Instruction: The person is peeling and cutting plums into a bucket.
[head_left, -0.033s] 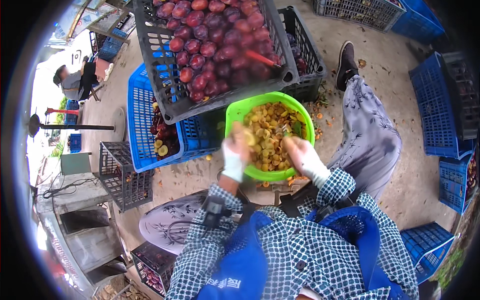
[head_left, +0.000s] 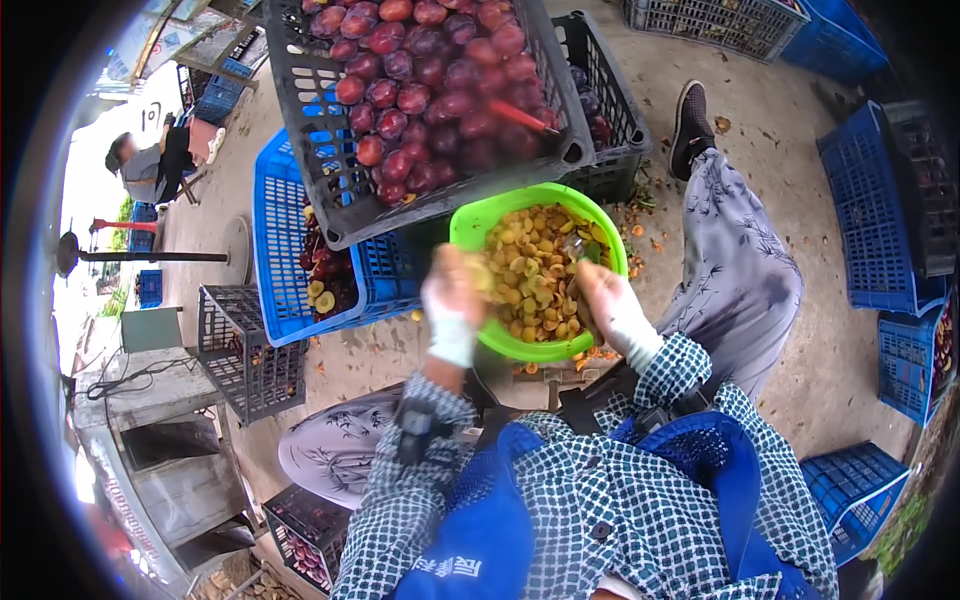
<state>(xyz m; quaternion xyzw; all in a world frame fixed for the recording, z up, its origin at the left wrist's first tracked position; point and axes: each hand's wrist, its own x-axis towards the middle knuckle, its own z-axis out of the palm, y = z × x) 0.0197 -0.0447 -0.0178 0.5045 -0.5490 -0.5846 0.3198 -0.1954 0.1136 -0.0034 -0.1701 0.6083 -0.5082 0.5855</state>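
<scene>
My left hand [head_left: 452,290], blurred by motion and wrapped in white at the wrist, is at the left rim of a bright green basin [head_left: 610,215]. Its fingers are closed on what looks like a yellow plum half [head_left: 479,276]. Over the basin's right side, my right hand [head_left: 606,298] is closed round a small metal tool [head_left: 573,243] like a spoon; its handle is hidden by the fingers. Small yellow-brown fruit pieces [head_left: 535,270] fill the basin. To the left, a blue crate [head_left: 290,328] holds dark red plums with yellow flesh showing.
A black crate [head_left: 340,215] of red plums [head_left: 415,95] rests partly over the blue crate, with a red-handled tool [head_left: 518,115] on top. More crates [head_left: 865,210] stand at right. Fruit scraps lie on the floor [head_left: 745,225]. A person [head_left: 145,165] sits far left.
My left hand has moved left, from over the basin toward the blue crate. The right hand has shifted only slightly, and the metal tool's tip shows more clearly.
</scene>
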